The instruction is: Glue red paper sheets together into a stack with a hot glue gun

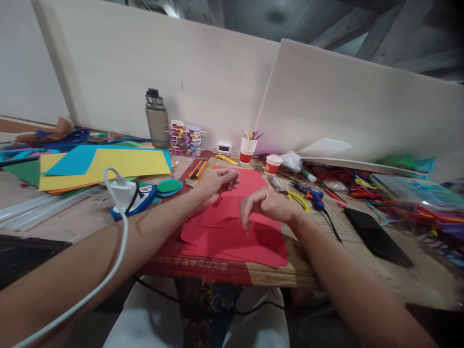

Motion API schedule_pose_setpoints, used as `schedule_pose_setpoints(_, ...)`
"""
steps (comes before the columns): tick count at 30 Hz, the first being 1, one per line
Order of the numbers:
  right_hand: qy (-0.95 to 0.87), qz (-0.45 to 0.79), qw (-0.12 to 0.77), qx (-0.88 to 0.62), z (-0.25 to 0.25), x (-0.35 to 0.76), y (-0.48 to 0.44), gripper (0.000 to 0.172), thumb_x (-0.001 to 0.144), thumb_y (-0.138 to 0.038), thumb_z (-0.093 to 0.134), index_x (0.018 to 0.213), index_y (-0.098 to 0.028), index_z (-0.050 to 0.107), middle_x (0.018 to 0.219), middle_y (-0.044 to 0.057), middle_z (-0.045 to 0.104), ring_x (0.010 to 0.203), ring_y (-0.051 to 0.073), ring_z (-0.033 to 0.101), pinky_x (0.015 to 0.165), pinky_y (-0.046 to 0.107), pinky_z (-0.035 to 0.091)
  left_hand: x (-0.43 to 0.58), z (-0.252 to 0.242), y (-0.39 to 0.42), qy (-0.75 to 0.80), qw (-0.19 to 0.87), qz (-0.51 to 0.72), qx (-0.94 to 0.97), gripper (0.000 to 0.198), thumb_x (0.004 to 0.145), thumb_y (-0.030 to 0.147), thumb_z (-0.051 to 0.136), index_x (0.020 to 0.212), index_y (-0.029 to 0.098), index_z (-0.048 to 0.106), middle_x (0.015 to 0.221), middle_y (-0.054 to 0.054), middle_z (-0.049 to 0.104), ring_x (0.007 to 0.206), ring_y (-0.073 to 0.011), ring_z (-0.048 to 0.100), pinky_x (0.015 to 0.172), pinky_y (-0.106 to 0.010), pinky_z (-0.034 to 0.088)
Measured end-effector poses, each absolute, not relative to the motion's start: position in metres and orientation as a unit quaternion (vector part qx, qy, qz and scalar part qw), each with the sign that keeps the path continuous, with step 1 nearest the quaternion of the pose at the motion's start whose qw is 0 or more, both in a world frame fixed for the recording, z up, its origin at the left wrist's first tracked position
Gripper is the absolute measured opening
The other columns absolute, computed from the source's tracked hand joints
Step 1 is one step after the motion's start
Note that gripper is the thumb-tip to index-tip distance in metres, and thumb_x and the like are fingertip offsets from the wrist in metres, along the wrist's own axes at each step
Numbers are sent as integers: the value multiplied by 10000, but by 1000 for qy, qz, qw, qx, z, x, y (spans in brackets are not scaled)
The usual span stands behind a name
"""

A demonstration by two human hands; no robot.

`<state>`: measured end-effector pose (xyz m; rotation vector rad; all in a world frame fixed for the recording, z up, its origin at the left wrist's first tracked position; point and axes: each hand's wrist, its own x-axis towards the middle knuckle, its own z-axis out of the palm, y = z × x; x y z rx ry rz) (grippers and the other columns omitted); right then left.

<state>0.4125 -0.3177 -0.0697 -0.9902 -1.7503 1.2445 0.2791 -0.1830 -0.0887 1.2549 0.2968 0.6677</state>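
My left hand (216, 185) is over the upper left of a stack of red paper sheets (232, 240), its thumb and fingers pinched together. Whatever may sit in that pinch is too small to make out. To the right, above the same sheets, my right hand (267, 204) has its fingers curled downward and drawn together, slightly blurred. Its fingertips hide anything they might hold. An orange box cutter (198, 169) lies left of my left hand. Beside my right hand are pliers with yellow handles (297, 200) and a blue glue gun (316, 197).
At left are yellow sheets (134, 163), a white plug on a blue penguin-faced thing (132, 198) and green discs (169, 186). Behind stand a bottle (157, 121), decorated cups (193, 140), a cup of pens (248, 149) and a small cup (272, 165). A phone (377, 237) lies right.
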Motion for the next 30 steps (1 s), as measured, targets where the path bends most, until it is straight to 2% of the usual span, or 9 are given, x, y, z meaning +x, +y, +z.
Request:
schedule_pose_setpoints(1,-692,502,357,-375,-67,411,-320,685,669,-792,528,812,-143,693,774,94,692,680,189,620,681,347,494,279,-89,-184,137,742,306,581,294,673,368,776,744,116,642,670,-17,625,588,-83,548,582,-218,414)
schedule_pose_setpoints(3,-650,479,435,-398,-67,412,-318,673,725,-771,486,866,-146,689,770,81,684,644,155,596,625,298,471,279,-92,-186,127,714,318,610,321,709,419,734,809,122,667,700,-29,640,619,-101,561,598,-234,424)
schedule_pose_setpoints(6,-485,388,611,-491,-77,420,-304,467,765,-633,571,816,-173,629,615,-4,595,494,85,477,470,213,353,279,-95,-187,106,631,336,691,339,756,468,667,817,134,663,683,-15,629,605,-104,543,598,-243,423)
schedule_pose_setpoints(8,-405,359,644,-540,-85,425,-295,365,758,-541,613,835,-184,589,582,-38,549,458,71,426,434,197,305,279,-96,-190,111,576,325,742,331,762,469,653,780,138,648,664,-4,618,594,-102,532,600,-245,422)
schedule_pose_setpoints(13,-406,314,629,-584,-102,420,-283,271,797,-464,536,904,-216,515,677,-44,548,520,98,477,454,218,349,281,-91,-209,120,508,276,807,307,750,452,643,707,149,630,623,9,599,581,-106,523,575,-237,397)
schedule_pose_setpoints(16,-462,264,580,-616,-107,416,-280,252,822,-457,494,903,-218,507,747,-10,574,641,139,549,548,264,426,284,-90,-219,118,509,237,819,315,749,449,638,657,149,614,591,6,595,560,-108,529,566,-236,398)
schedule_pose_setpoints(19,-494,196,543,-649,-109,414,-278,212,838,-406,455,924,-219,508,821,28,596,744,173,578,636,300,452,285,-92,-221,112,523,216,817,328,766,436,628,609,155,568,539,10,573,518,-107,530,553,-236,410)
schedule_pose_setpoints(25,-532,83,513,-668,-104,411,-282,230,841,-315,416,1022,-210,511,764,19,577,693,181,553,651,321,438,283,-96,-211,47,538,185,821,323,875,379,486,663,155,583,597,-19,630,522,-105,562,569,-235,446)
schedule_pose_setpoints(30,-506,136,545,-654,-106,416,-280,216,838,-335,419,996,-212,501,747,-6,551,619,148,529,570,283,423,284,-96,-205,61,526,208,823,202,849,256,511,706,154,613,646,-11,646,577,-101,573,617,-233,459)
